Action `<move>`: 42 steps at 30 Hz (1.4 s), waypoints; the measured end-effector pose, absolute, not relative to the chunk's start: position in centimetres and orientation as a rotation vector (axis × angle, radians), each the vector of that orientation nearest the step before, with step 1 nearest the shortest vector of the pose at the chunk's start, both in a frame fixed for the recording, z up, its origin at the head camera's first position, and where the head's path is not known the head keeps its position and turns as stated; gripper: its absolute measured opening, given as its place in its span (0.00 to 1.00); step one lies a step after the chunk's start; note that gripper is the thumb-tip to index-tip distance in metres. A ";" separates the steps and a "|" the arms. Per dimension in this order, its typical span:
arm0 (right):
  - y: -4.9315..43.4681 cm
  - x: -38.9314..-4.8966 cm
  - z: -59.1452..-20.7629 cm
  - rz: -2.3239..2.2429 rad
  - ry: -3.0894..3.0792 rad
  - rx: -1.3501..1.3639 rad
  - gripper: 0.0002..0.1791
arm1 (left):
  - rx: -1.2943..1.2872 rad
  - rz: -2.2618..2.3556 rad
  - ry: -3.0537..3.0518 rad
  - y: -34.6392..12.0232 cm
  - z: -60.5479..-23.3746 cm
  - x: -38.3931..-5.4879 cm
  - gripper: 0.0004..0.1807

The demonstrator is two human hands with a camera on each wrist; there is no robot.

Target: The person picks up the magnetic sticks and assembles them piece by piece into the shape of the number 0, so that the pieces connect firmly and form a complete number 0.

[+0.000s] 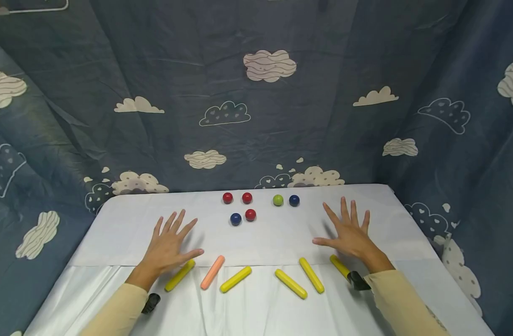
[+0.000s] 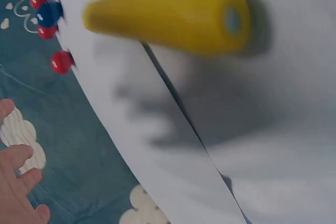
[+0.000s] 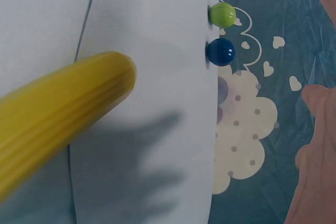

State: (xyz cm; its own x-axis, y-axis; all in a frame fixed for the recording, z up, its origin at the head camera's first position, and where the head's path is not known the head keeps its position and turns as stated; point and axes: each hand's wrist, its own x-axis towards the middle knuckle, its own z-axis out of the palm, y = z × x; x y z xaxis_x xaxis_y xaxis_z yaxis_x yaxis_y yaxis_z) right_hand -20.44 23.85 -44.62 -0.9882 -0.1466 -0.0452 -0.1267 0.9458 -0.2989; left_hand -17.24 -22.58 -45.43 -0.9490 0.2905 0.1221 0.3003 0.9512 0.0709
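Sticks (image 1: 291, 283): lay across lower centre.
Left hand (image 1: 163, 252): was splayed wide, empty, lower left.
Right hand (image 1: 350, 238): was splayed wide, empty, lower right.
Balls (image 1: 250, 214): sat mid-frame.

Head view faces forward-down; 2 nearer wrist views share the green ball (image 3: 222, 14)

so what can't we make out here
Head: lower end of rightmost yellow stick, hidden behind the black wrist device.
Left wrist: most of the left hand, cut off by the left edge.
Left wrist: surface detail of the yellow stick, blurred.
Right wrist: most of the right hand, cut off by the right edge.
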 end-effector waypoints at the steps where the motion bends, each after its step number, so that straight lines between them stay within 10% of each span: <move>1: 23.8 -20.5 -44.6 -0.463 3.034 -0.215 0.60 | -0.455 -0.147 -2.995 -22.4 -45.4 -17.1 0.47; 17: 22.7 -26.2 -45.6 -0.703 2.999 -0.265 0.63 | -0.446 -0.470 -3.110 -17.3 -45.8 -15.1 0.33; 42: 19.8 -34.3 -50.7 -1.450 2.634 0.079 0.34 | -0.290 -0.789 -3.188 -15.8 -48.4 -15.0 0.32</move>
